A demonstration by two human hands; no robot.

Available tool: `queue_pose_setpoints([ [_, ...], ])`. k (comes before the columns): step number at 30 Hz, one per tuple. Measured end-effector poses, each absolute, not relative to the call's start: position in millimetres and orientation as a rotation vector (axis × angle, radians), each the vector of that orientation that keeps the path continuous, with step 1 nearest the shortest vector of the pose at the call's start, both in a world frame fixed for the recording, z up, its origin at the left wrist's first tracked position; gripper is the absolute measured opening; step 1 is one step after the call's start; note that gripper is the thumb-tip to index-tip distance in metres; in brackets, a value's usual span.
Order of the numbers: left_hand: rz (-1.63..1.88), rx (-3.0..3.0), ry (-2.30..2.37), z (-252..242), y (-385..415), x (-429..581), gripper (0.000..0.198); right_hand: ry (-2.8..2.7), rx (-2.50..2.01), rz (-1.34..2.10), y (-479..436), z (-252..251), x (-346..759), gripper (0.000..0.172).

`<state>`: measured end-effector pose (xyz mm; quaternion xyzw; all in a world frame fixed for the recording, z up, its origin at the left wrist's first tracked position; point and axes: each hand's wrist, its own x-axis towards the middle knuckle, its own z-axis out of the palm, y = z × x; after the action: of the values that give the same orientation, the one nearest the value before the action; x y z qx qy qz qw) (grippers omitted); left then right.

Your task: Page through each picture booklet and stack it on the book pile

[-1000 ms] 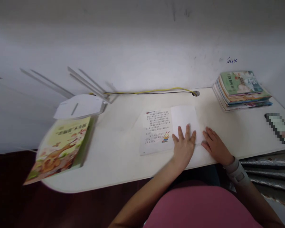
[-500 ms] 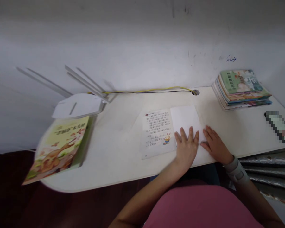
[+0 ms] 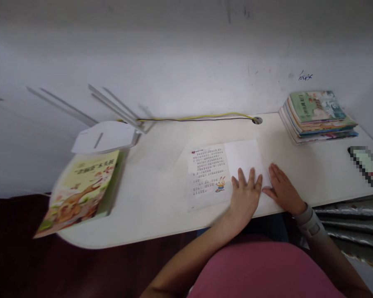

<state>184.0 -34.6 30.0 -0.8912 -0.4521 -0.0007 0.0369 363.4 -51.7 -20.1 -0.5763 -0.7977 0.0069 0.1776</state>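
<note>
A thin open booklet lies on the white desk. Its left page carries printed text and a small cartoon rabbit, and its right side is a blank white page. My left hand rests flat on the lower part of that blank page, fingers spread. At the right edge of the page lies my right hand, fingers stretched out and thumb pointing toward the left hand. A grey band circles my right wrist. Neither hand grips anything.
Far left, a yellow-green picture book overhangs the desk edge beside a white router with antennas. Cables run along the wall to a desk hole. A stack of books and a pixelated phone-like object are at right.
The view has shifted slightly. The booklet has slid a little toward me under my hands, which keep nearly the same pose.
</note>
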Motion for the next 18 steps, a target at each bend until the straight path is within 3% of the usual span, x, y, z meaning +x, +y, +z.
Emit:
queue_pose_setpoints([
  [7, -0.05, -2.761, -1.372, 28, -32, 184, 0.045, -2.273, -1.638, 0.016, -51, -21, 364, 0.08],
  [18, -0.074, -2.789, -1.348, 23, -35, 182, 0.043, -2.41, -1.795, -0.119, -15, 9, 368, 0.064],
])
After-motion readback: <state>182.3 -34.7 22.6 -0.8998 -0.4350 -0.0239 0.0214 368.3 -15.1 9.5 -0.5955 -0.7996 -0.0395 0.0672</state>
